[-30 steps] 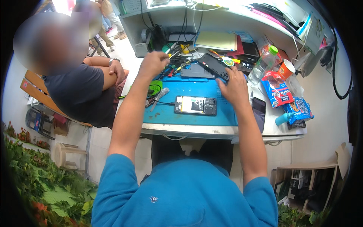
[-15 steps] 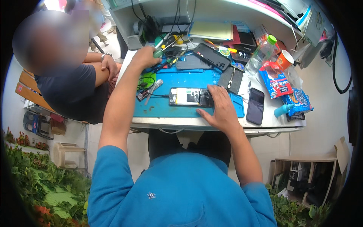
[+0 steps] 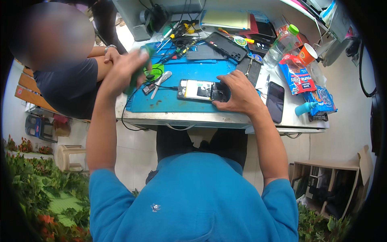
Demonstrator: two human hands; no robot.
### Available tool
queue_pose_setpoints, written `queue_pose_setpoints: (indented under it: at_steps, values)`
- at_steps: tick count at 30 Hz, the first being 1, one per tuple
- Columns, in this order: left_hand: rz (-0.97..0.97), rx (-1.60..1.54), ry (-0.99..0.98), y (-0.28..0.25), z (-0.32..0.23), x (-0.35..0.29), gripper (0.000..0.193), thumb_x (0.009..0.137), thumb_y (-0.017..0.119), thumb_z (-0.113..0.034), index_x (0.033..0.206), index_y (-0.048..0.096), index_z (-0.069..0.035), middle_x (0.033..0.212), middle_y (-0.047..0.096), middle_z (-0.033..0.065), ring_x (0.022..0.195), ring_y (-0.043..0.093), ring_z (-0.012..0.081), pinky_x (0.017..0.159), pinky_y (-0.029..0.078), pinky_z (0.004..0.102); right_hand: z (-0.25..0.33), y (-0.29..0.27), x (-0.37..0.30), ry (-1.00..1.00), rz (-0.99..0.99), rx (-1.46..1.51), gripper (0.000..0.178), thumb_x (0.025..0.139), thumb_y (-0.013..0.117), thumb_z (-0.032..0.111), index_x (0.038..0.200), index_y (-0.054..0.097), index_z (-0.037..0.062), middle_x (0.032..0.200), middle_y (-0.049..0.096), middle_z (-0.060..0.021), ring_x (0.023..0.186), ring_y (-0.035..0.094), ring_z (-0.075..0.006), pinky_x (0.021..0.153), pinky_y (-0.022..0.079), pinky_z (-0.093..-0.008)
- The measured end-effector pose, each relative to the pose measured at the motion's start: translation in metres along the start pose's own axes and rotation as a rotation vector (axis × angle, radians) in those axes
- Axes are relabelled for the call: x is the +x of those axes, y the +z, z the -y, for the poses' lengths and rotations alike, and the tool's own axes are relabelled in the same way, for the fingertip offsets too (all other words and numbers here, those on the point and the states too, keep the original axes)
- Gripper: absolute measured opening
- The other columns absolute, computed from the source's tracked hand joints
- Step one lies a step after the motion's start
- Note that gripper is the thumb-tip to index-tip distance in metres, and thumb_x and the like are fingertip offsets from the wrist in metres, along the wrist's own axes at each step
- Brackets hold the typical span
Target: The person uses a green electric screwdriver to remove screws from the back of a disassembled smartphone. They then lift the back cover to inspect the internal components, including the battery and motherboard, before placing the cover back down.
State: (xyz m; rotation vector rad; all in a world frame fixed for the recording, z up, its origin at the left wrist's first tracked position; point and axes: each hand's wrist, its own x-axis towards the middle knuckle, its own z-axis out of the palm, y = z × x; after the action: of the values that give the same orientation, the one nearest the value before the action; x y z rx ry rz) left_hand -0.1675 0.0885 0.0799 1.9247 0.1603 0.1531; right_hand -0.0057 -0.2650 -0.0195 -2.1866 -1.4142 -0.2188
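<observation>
My left hand (image 3: 123, 74), blurred by motion, is closed round a long green tool (image 3: 135, 76) above the left edge of the blue work mat (image 3: 161, 105). The blur hides the tool's exact kind. On the mat lies an opened phone (image 3: 199, 90), its white battery and inner parts bare. A black cable (image 3: 167, 87) meets its left end. My right hand (image 3: 241, 94) grips the phone's right end, thumb at the near edge and fingers at the far edge. Left of the phone are a pale plastic tool (image 3: 162, 82) and a small dark module (image 3: 148, 89).
Cables and screwdrivers (image 3: 177, 38) crowd the back left. A black phone cover (image 3: 225, 47) lies behind the opened phone. On the right are another phone (image 3: 275, 101), a bottle (image 3: 278, 50), an orange cup (image 3: 307, 54) and snack packs (image 3: 297, 74). A seated person (image 3: 66, 86) is close at the left.
My left hand has drawn the green tool from the cable pile toward me and left. My right hand has gone from resting by the phone's end to gripping it. The view has shifted slightly.
</observation>
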Motion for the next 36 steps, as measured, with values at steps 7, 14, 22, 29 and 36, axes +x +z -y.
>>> queue_pose_setpoints:
  at_steps: [7,14,22,29,36]
  values:
    - [0.101,-0.76,-0.269,0.085,0.051,-0.132,0.069,0.111,0.054,-0.035,0.166,0.045,0.006,0.109,0.064,0.0145,0.068,0.061,0.0149,0.057,0.051,0.0283,0.018,0.013,-0.024,0.004,-0.116,-0.013,0.072,0.074,0.099,0.042,0.125,0.077,-0.0036,0.112,0.076,-0.0206,0.109,0.067,-0.0381,0.108,0.052,-0.0482]
    - [-0.107,-0.945,-0.236,0.098,0.075,-0.164,0.074,0.109,0.052,-0.022,0.175,0.032,0.004,0.123,0.063,0.0167,0.077,0.064,0.0222,0.064,0.055,0.0357,0.033,0.024,-0.042,0.052,-0.173,0.015,0.068,0.086,0.093,0.031,0.139,0.07,-0.0044,0.13,0.075,-0.021,0.127,0.066,-0.0413,0.122,0.047,-0.0554]
    - [-0.142,-0.814,-0.211,0.102,0.066,-0.148,0.077,0.108,0.055,-0.021,0.176,0.03,0.003,0.122,0.063,0.0164,0.071,0.063,0.0182,0.058,0.056,0.0323,0.03,0.03,-0.058,0.105,-0.245,0.092,0.08,0.084,0.093,0.03,0.149,0.063,-0.0043,0.14,0.072,-0.0244,0.136,0.065,-0.0437,0.134,0.039,-0.0579]
    - [-0.161,-0.698,-0.154,0.116,0.063,-0.134,0.073,0.108,0.054,-0.023,0.174,0.034,0.003,0.114,0.063,0.0136,0.065,0.056,0.0101,0.051,0.049,0.0254,0.033,0.027,-0.056,0.143,-0.273,0.173,0.095,0.081,0.097,0.027,0.16,0.055,-0.0046,0.141,0.071,-0.0241,0.138,0.065,-0.043,0.133,0.041,-0.0569]
    - [-0.074,-0.681,-0.225,0.134,0.057,-0.13,0.073,0.108,0.054,-0.024,0.173,0.036,0.003,0.113,0.061,0.0127,0.064,0.053,0.0105,0.051,0.046,0.0254,0.033,0.027,-0.055,0.142,-0.222,0.153,0.098,0.08,0.096,0.026,0.161,0.053,-0.0073,0.141,0.071,-0.0246,0.139,0.064,-0.0424,0.135,0.039,-0.0565]
